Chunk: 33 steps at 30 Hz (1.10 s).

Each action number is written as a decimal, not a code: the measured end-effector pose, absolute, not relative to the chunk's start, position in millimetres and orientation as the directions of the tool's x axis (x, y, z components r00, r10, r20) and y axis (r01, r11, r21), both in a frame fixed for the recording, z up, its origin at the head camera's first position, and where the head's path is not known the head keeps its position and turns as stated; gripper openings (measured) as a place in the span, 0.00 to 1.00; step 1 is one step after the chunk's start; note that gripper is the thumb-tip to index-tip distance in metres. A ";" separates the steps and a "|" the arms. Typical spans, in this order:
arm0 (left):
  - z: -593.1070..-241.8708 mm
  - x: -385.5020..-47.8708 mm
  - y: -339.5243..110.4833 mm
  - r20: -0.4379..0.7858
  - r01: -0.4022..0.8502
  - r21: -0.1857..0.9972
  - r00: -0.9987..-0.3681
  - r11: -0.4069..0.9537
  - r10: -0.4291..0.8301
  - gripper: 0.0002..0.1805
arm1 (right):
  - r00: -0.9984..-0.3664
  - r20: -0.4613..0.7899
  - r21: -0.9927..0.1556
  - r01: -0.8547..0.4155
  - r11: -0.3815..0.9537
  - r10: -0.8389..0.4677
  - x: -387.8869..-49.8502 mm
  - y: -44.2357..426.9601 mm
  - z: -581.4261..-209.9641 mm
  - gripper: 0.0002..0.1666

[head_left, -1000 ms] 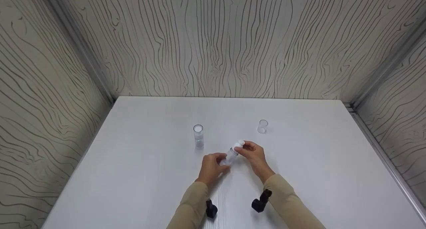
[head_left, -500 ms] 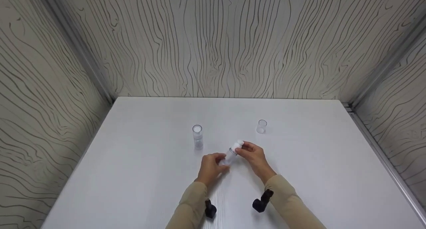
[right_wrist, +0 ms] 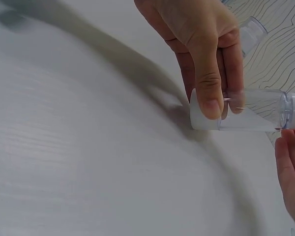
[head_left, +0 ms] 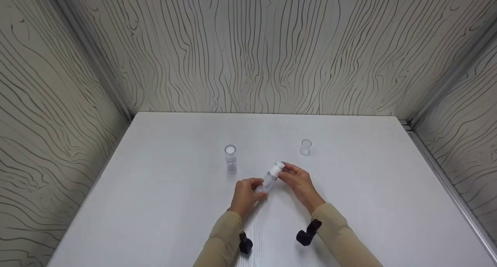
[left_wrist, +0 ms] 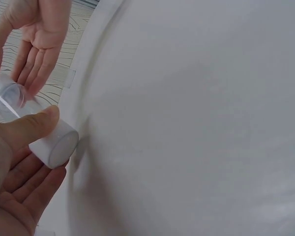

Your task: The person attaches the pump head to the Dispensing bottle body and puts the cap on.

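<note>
My left hand (head_left: 246, 195) grips the lower end of a clear bottle (head_left: 268, 181), its thumb pressed along the side near the white base (left_wrist: 59, 147). Held tilted over the table, the bottle points its white top (head_left: 277, 169) up and right. My right hand (head_left: 299, 183) pinches that top from the right with thumb and fingers. In the left wrist view, the right hand (left_wrist: 39, 39) reaches in from above, its lower fingers extended beside the bottle. Only fingers of the right hand (right_wrist: 292, 162) show at the right wrist view's edge.
A second clear bottle (head_left: 231, 162) with a white top stands upright behind the left hand. Farther back on the right stands a small clear cap (head_left: 305, 147). All rest on a white table (head_left: 174, 189), with wood-patterned panels (head_left: 248, 49) behind and at both sides.
The right thumb and fingers have shifted round the white top, which now shows more fully. The left hand keeps its hold on the bottle's lower end. The second bottle and cap stay put.
</note>
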<state>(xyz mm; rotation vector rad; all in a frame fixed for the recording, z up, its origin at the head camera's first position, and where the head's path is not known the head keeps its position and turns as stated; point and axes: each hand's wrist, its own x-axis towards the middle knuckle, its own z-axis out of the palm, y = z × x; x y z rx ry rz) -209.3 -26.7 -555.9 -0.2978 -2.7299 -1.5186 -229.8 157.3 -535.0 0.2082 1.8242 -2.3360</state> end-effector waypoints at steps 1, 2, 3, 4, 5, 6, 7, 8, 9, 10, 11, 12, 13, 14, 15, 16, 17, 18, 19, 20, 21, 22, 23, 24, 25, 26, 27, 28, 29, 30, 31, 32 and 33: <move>-555.9 -209.5 -26.6 0.095 0.166 0.842 -0.982 0.514 0.163 0.20 | -0.977 -0.209 -0.947 0.215 -0.239 -0.049 -229.7 157.1 -534.9 0.31; -556.0 -209.6 -26.3 0.090 0.161 0.844 -0.983 0.512 0.160 0.20 | -0.978 -0.204 -0.948 0.209 -0.240 -0.048 -229.6 156.7 -534.8 0.31; -556.2 -209.8 -26.0 0.085 0.154 0.845 -0.984 0.512 0.157 0.20 | -0.979 -0.198 -0.949 0.204 -0.242 -0.046 -229.4 156.3 -534.7 0.31; -556.2 -210.0 -25.7 0.082 0.151 0.846 -0.984 0.511 0.155 0.20 | -0.980 -0.195 -0.949 0.200 -0.243 -0.043 -229.4 155.9 -534.7 0.30; -556.5 -210.2 -25.5 0.078 0.146 0.847 -0.985 0.511 0.153 0.20 | -0.981 -0.191 -0.950 0.195 -0.242 -0.039 -229.6 155.5 -534.8 0.30; -556.8 -210.3 -25.2 0.073 0.141 0.848 -0.986 0.511 0.152 0.20 | -0.982 -0.188 -0.952 0.191 -0.239 -0.035 -229.8 155.1 -534.8 0.29; -556.8 -210.2 -25.0 0.066 0.134 0.849 -0.987 0.510 0.149 0.20 | -0.982 -0.187 -0.954 0.189 -0.233 -0.029 -229.9 154.7 -534.7 0.29; -557.0 -210.0 -24.8 0.062 0.129 0.851 -0.987 0.509 0.146 0.20 | -0.982 -0.185 -0.957 0.186 -0.222 -0.024 -230.1 154.3 -534.7 0.28; -557.1 -209.8 -24.8 0.064 0.131 0.850 -0.987 0.510 0.146 0.20 | -0.982 -0.189 -0.959 0.188 -0.212 -0.018 -230.3 153.8 -534.6 0.28; -557.1 -209.7 -24.9 0.072 0.138 0.849 -0.986 0.510 0.148 0.20 | -0.981 -0.192 -0.961 0.190 -0.199 -0.010 -230.8 153.4 -534.9 0.27; -557.1 -209.5 -24.9 0.073 0.139 0.849 -0.986 0.509 0.147 0.20 | -0.981 -0.194 -0.964 0.191 -0.184 -0.002 -231.0 153.0 -534.9 0.27; -557.2 -209.4 -25.0 0.076 0.142 0.849 -0.986 0.509 0.148 0.20 | -0.981 -0.195 -0.967 0.191 -0.170 0.008 -231.0 152.6 -534.7 0.26; -557.0 -209.2 -25.1 0.080 0.145 0.849 -0.986 0.508 0.149 0.20 | -0.980 -0.198 -0.969 0.193 -0.154 0.019 -230.9 152.0 -534.5 0.26; -556.8 -209.0 -25.3 0.083 0.148 0.848 -0.985 0.509 0.149 0.20 | -0.980 -0.199 -0.971 0.192 -0.141 0.033 -231.0 151.5 -534.6 0.25; -556.6 -209.0 -25.5 0.086 0.151 0.847 -0.985 0.509 0.149 0.20 | -0.979 -0.200 -0.972 0.192 -0.133 0.047 -231.1 150.9 -534.7 0.24; -556.6 -208.8 -25.6 0.086 0.152 0.846 -0.985 0.512 0.149 0.20 | -0.978 -0.198 -0.974 0.190 -0.124 0.062 -231.2 150.2 -534.7 0.24; -556.6 -208.7 -25.7 0.083 0.148 0.845 -0.985 0.514 0.148 0.20 | -0.977 -0.197 -0.976 0.188 -0.114 0.077 -231.2 149.6 -534.6 0.23; -556.7 -208.6 -25.9 0.091 0.157 0.841 -0.984 0.517 0.151 0.20 | -0.976 -0.198 -0.977 0.188 -0.103 0.090 -231.3 148.9 -534.6 0.23; -556.6 -208.4 -26.2 0.093 0.159 0.840 -0.984 0.519 0.152 0.20 | -0.975 -0.198 -0.978 0.189 -0.092 0.102 -231.5 148.1 -534.7 0.23; -556.8 -208.4 -26.4 0.096 0.162 0.839 -0.984 0.519 0.152 0.20 | -0.974 -0.198 -0.978 0.189 -0.085 0.114 -231.9 147.4 -534.8 0.23; -557.1 -208.5 -26.6 0.099 0.166 0.840 -0.983 0.516 0.154 0.20 | -0.973 -0.196 -0.979 0.187 -0.083 0.123 -232.3 146.6 -534.6 0.22; -557.6 -208.7 -26.8 0.101 0.169 0.841 -0.982 0.513 0.157 0.20 | -0.972 -0.194 -0.980 0.185 -0.079 0.129 -232.4 145.9 -534.4 0.22; -558.1 -208.9 -26.9 0.109 0.177 0.842 -0.981 0.509 0.161 0.20 | -0.972 -0.194 -0.980 0.186 -0.073 0.135 -232.7 145.2 -534.3 0.22; -558.6 -209.3 -27.1 0.117 0.186 0.844 -0.979 0.503 0.165 0.20 | -0.971 -0.196 -0.980 0.188 -0.069 0.140 -233.0 144.6 -534.0 0.22; -559.3 -209.4 -27.0 0.118 0.186 0.847 -0.979 0.498 0.166 0.20 | -0.970 -0.195 -0.980 0.187 -0.066 0.145 -233.0 144.1 -533.8 0.23; -559.6 -209.5 -27.0 0.123 0.192 0.849 -0.978 0.493 0.169 0.20 | -0.970 -0.194 -0.981 0.186 -0.061 0.147 -233.0 143.6 -533.5 0.23; -560.1 -209.6 -27.0 0.129 0.199 0.848 -0.977 0.492 0.172 0.20 | -0.970 -0.193 -0.981 0.187 -0.050 0.149 -232.8 143.1 -532.9 0.23; -560.3 -209.8 -26.9 0.135 0.205 0.846 -0.976 0.493 0.173 0.20 | -0.970 -0.194 -0.981 0.190 -0.035 0.148 -232.5 143.0 -532.6 0.23; -560.2 -210.0 -26.8 0.142 0.211 0.843 -0.975 0.496 0.173 0.20 | -0.969 -0.197 -0.980 0.196 -0.023 0.147 -232.1 142.9 -532.1 0.24; -560.1 -209.8 -26.9 0.149 0.217 0.838 -0.974 0.500 0.174 0.19 | -0.969 -0.200 -0.980 0.201 -0.007 0.146 -232.1 142.7 -532.0 0.24; -559.6 -209.6 -26.9 0.148 0.216 0.835 -0.974 0.506 0.172 0.19 | -0.968 -0.203 -0.979 0.206 0.007 0.145 -231.9 142.5 -531.7 0.24; -559.2 -209.5 -26.9 0.143 0.212 0.834 -0.975 0.510 0.170 0.19 | -0.968 -0.206 -0.977 0.211 0.022 0.143 -231.6 142.5 -532.0 0.24; -559.0 -209.3 -26.8 0.138 0.206 0.833 -0.976 0.514 0.169 0.19 | -0.968 -0.209 -0.976 0.216 0.034 0.141 -231.4 142.6 -532.3 0.25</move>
